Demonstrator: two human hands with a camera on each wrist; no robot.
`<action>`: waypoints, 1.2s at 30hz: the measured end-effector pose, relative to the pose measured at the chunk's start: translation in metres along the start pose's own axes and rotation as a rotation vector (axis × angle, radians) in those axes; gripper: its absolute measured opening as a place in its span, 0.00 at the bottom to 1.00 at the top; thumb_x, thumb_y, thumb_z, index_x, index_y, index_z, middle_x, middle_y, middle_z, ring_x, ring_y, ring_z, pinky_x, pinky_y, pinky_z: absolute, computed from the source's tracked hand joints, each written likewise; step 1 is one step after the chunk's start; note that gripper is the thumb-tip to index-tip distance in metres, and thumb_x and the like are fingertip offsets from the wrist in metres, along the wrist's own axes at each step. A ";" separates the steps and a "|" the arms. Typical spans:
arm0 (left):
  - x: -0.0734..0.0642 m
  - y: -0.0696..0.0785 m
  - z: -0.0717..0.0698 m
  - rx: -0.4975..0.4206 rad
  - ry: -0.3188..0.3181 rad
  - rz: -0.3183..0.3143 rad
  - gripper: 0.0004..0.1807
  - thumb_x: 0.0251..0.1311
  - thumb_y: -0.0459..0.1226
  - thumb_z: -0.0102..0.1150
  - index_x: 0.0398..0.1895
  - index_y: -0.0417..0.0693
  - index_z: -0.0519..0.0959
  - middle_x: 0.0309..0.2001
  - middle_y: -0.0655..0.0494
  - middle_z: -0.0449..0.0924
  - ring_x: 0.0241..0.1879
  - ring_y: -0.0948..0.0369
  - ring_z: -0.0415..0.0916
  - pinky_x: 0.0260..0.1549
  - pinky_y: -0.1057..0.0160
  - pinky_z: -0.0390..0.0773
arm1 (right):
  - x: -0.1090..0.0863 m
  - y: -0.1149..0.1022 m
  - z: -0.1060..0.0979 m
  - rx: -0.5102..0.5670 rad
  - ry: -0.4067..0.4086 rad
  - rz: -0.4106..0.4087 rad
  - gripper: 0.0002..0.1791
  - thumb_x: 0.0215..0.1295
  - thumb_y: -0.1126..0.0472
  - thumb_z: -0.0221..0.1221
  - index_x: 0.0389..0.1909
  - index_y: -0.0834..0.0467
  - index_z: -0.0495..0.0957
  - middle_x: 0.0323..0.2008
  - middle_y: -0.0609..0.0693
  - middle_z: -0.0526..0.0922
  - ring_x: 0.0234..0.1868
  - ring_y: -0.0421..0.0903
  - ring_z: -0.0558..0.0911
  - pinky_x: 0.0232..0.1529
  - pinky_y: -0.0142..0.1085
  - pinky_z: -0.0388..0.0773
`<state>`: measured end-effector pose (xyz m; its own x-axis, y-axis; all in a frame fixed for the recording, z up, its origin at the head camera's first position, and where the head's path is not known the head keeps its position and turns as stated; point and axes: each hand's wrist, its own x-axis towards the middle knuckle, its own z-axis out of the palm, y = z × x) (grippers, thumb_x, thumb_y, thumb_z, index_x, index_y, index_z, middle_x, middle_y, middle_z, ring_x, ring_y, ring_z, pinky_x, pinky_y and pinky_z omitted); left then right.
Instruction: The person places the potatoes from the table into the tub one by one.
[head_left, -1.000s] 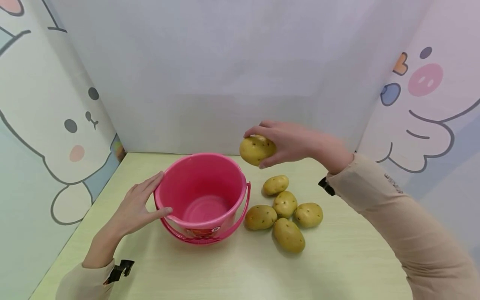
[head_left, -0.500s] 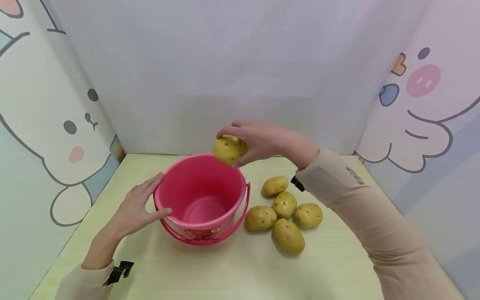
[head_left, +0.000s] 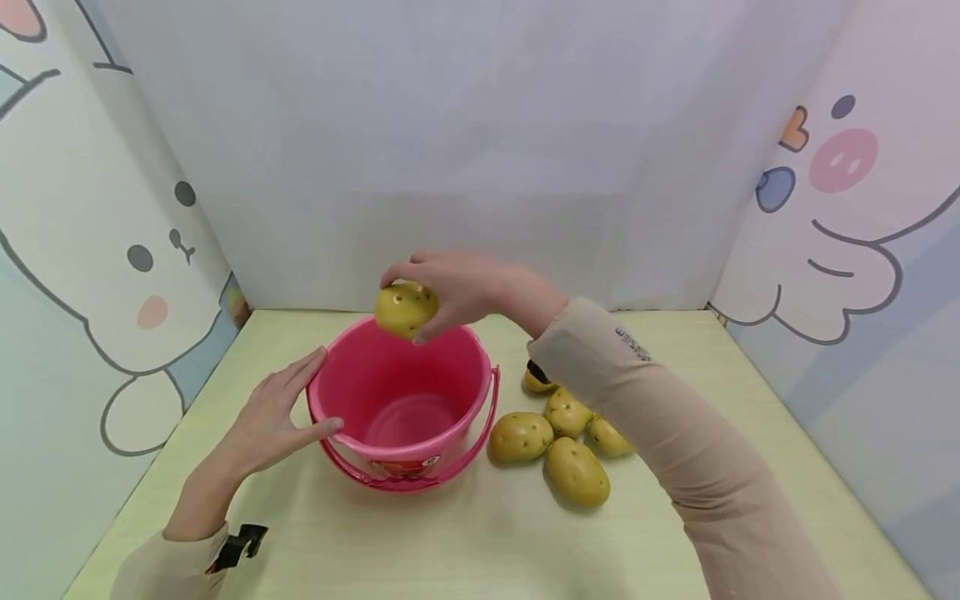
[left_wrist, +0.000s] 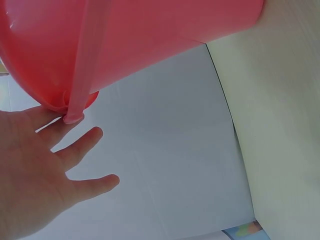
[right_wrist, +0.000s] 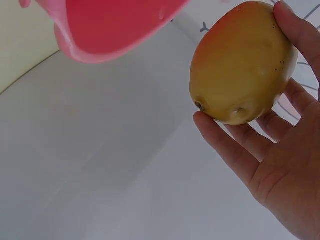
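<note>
Above the far part of a pink bucket (head_left: 450,367), my right hand (head_left: 468,287) holds a yellow potato (head_left: 405,310) between thumb and fingers. Close up in the right wrist view, the fingertips touch the potato (right_wrist: 240,65) with the bucket's rim (right_wrist: 90,55) off to the upper left. My left hand (head_left: 266,425) rests on the bucket's left side, thumb at the near rim and the other fingers extended. The left wrist view has this hand (left_wrist: 30,170) with spread, straight fingers touching the bucket beside its handle joint (left_wrist: 75,110). No potato shows inside the bucket.
Several potatoes (head_left: 521,437) lie grouped on the pale table (head_left: 450,550) right of the bucket, some partly behind my right sleeve (head_left: 622,383). The bucket's handle (head_left: 405,483) hangs at its front. A white back wall (head_left: 480,167) and cartoon-printed side panels enclose the table.
My right hand has carried the potato leftward, from over the grouped potatoes' side to above the bucket. The left hand and the bucket stay put.
</note>
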<state>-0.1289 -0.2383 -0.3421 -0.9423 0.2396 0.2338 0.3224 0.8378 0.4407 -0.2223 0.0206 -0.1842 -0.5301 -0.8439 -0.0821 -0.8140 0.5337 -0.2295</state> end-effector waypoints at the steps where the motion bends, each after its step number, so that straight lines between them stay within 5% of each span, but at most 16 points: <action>1: 0.000 0.000 0.000 0.000 0.000 -0.001 0.51 0.45 0.52 0.65 0.69 0.41 0.52 0.64 0.39 0.56 0.60 0.40 0.53 0.52 0.33 0.54 | 0.003 -0.001 0.001 0.000 -0.005 -0.001 0.38 0.47 0.52 0.68 0.61 0.48 0.64 0.48 0.46 0.68 0.48 0.40 0.67 0.40 0.29 0.73; 36: -0.002 0.000 0.000 -0.013 0.000 0.006 0.50 0.46 0.52 0.64 0.69 0.42 0.53 0.64 0.39 0.56 0.59 0.41 0.54 0.51 0.33 0.55 | 0.061 -0.008 0.053 0.100 -0.142 0.249 0.38 0.41 0.51 0.72 0.56 0.42 0.65 0.47 0.41 0.69 0.47 0.40 0.67 0.31 0.26 0.75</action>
<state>-0.1268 -0.2388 -0.3424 -0.9405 0.2445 0.2361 0.3289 0.8299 0.4506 -0.2356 -0.0381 -0.2386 -0.6662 -0.6907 -0.2814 -0.6320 0.7231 -0.2787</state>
